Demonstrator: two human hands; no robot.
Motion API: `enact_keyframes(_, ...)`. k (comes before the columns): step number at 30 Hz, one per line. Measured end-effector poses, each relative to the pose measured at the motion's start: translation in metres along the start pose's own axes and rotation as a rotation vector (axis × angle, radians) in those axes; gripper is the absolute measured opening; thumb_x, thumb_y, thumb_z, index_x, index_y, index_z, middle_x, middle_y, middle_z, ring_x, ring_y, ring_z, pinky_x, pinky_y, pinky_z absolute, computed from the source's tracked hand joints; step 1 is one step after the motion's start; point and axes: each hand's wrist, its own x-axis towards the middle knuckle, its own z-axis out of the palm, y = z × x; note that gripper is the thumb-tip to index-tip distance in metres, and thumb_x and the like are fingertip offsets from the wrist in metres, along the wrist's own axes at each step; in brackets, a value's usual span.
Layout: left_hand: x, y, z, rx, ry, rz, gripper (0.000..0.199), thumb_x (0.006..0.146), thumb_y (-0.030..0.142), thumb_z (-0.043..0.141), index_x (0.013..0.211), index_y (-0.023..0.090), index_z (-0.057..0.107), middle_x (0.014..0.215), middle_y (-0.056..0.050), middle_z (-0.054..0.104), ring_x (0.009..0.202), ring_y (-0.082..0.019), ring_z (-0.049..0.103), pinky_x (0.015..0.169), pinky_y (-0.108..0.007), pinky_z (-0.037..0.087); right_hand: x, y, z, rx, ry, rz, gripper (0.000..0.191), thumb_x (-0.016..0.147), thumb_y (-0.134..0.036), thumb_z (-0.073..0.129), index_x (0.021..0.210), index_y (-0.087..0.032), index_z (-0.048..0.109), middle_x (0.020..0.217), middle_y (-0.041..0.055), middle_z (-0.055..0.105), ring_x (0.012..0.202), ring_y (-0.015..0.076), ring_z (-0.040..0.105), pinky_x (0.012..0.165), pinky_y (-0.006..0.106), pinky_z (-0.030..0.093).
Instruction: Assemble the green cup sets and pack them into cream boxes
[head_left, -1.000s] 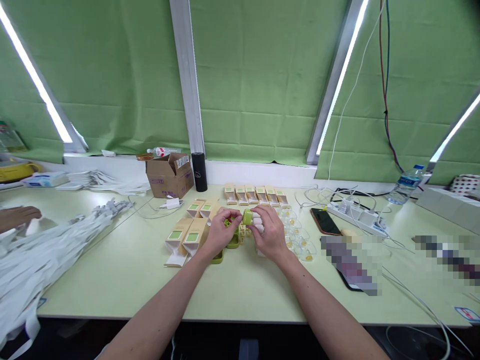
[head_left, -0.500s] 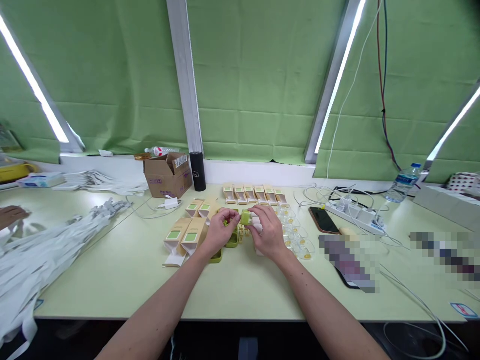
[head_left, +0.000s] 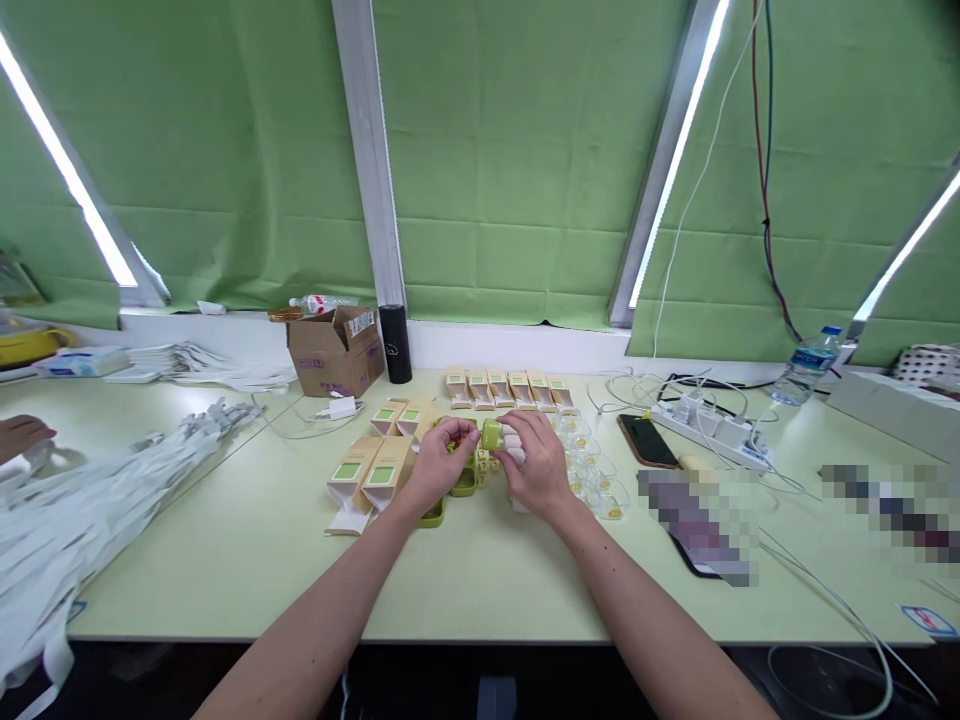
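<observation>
My right hand is closed round a small green piece with a pale part behind it, its kind not clear. Just left of it, my left hand has its thumb and fingertips pinched together; whatever lies between them is too small to make out. Below and beside the left hand lie green trays, partly covered by it. Beige cartons with green labels and open flaps lie left of that hand. Several clear plastic pieces with yellow spots spread out right of my right hand.
Smaller beige cartons line the back. A cardboard box and black bottle stand at the back left. White straps cover the left side, near another person's hand. A phone, power strip and cables lie right.
My hands and the green piece stay almost in place. At the far left, the other person's hand has shifted slightly.
</observation>
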Motion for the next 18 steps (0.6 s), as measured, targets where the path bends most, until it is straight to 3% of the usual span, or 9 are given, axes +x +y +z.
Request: enact_keyframes(18,0.0036,-0.0046,-0.0027,0.011,0.034,-0.022,0.029,0.091,0.047,0.068,0.090,0.018,0.070,0.085,-0.004,0.066,0.077,-0.018,0.060,0.075,-0.030,0.050,0.0012,0.0011,-0.0035,0.028,0.022,0.035,0.038,0.093,-0.024,0.066,0.130,-0.023,0.061,0.125,0.0125,0.069,0.118,0.0310,0.064,0.099,0.050,0.056)
